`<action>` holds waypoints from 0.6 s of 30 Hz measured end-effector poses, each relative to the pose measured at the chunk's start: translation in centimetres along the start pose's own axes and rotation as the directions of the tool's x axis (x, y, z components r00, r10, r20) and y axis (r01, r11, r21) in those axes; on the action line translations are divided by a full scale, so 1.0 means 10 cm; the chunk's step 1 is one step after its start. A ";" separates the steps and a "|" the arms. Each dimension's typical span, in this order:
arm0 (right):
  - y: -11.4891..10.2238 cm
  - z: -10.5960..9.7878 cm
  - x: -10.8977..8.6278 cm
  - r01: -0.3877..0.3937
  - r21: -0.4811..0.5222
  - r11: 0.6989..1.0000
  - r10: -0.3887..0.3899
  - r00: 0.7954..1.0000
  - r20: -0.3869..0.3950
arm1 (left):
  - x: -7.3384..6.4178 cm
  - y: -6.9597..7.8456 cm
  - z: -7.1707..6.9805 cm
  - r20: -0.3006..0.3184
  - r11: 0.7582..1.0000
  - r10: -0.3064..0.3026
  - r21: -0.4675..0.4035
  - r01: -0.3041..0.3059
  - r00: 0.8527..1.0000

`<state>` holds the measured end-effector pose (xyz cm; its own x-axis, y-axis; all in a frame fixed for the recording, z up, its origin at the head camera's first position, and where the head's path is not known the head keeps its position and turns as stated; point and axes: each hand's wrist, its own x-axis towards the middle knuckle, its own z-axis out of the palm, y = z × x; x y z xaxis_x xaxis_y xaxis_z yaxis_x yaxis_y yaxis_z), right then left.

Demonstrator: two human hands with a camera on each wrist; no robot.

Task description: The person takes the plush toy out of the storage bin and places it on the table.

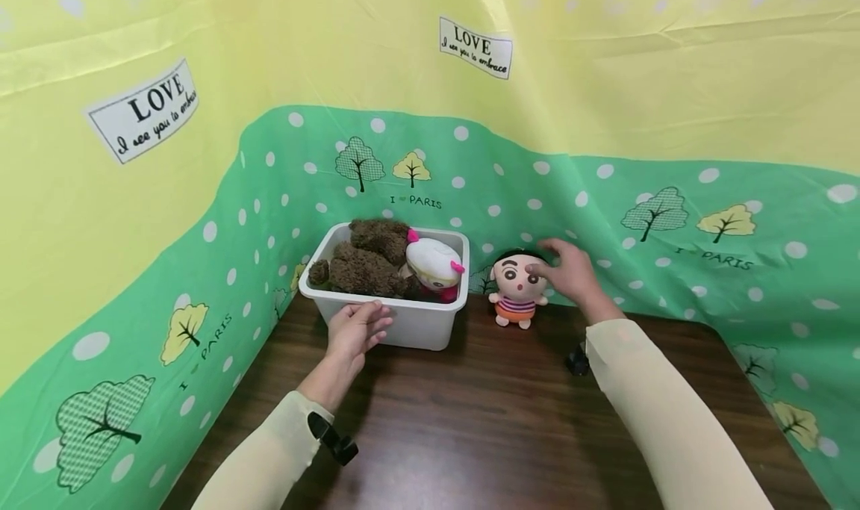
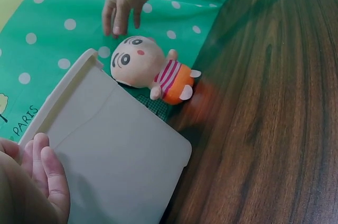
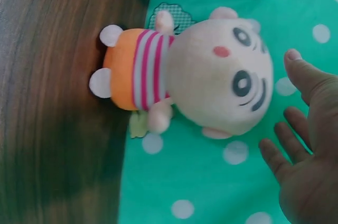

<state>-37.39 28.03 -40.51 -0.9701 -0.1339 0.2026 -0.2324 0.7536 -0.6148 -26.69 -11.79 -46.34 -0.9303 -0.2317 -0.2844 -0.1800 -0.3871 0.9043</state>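
A plush doll (image 1: 519, 290) with a big round head, striped top and orange shorts sits upright against the green cloth. Beside and above its head is my right hand (image 1: 571, 271), thumb and fingers spread apart. The right wrist view shows a gap between those fingers (image 3: 274, 155) and the doll's head. My left hand (image 1: 356, 329) pinches the front rim of a light grey plastic bin (image 1: 403, 323), its fingers on the outer side. Inside the bin lie brown curly plush toys (image 1: 366, 267) and a white plush toy (image 1: 433, 262) with pink parts.
Dark wooden tabletop (image 1: 463, 420) spreads out in front of the bin and doll. A yellow and green printed cloth (image 1: 571, 122) hangs around the back and sides, right at the table's edges. The bin stands at the back left, next to the doll.
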 end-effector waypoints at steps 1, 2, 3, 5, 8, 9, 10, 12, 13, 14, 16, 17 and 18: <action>-0.04 -0.01 0.01 0.016 -0.003 1.000 -0.016 1.000 -0.001 | 0.00 0.00 0.00 -0.002 1.000 0.003 0.002 -0.003 1.000; -0.09 -0.03 0.02 0.031 -0.004 1.000 -0.031 1.000 -0.002 | 0.00 0.01 -0.01 -0.003 1.000 0.004 0.003 -0.004 1.000; -0.14 -0.04 0.03 0.043 -0.009 0.999 -0.043 0.999 -0.002 | 0.00 0.01 -0.01 -0.005 1.000 0.003 0.003 -0.003 1.000; -0.25 -0.05 0.05 0.060 -0.015 0.998 -0.060 0.998 0.003 | 0.01 0.02 -0.01 -0.009 1.000 0.000 0.003 0.000 1.000; -0.45 -0.05 0.09 0.077 -0.013 0.997 -0.076 0.997 0.029 | 0.01 0.03 -0.02 -0.013 1.000 0.001 0.007 -0.001 1.000; -0.52 -0.04 0.11 0.083 -0.011 0.996 -0.083 0.996 0.042 | 0.02 0.04 -0.02 -0.013 1.000 0.002 0.009 -0.002 1.000; -0.59 -0.03 0.12 0.090 -0.006 0.996 -0.090 0.995 0.054 | 0.02 0.04 -0.02 -0.013 1.000 0.003 0.012 -0.003 1.000; -0.73 0.01 0.14 0.104 0.001 0.995 -0.104 0.991 0.081 | 0.02 0.03 -0.02 -0.011 1.000 0.005 0.014 -0.005 1.000; -0.80 0.03 0.15 0.114 0.001 0.993 -0.114 0.989 0.094 | 0.02 0.03 -0.02 -0.009 1.000 0.004 0.014 -0.004 1.000; -0.86 0.06 0.17 0.123 0.000 0.992 -0.123 0.987 0.106 | 0.02 0.03 -0.02 -0.008 1.000 0.003 0.014 -0.003 1.000; -0.98 0.13 0.20 0.139 -0.004 0.990 -0.138 0.982 0.129 | 0.03 0.01 -0.01 -0.004 1.000 0.004 0.015 -0.003 1.000; -1.04 0.16 0.22 0.146 -0.008 0.989 -0.143 0.979 0.145 | 0.03 0.01 -0.01 -0.003 1.000 0.005 0.016 -0.005 1.000; -1.10 0.19 0.24 0.153 -0.012 0.988 -0.149 0.975 0.164 | 0.03 0.00 -0.01 -0.001 1.000 0.003 0.017 -0.003 1.000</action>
<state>-37.32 18.18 -34.76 -0.9229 -0.3483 0.1640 -0.3771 0.7317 -0.5678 -26.94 -11.92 -46.43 -0.9305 -0.2344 -0.2817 -0.1823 -0.3707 0.9107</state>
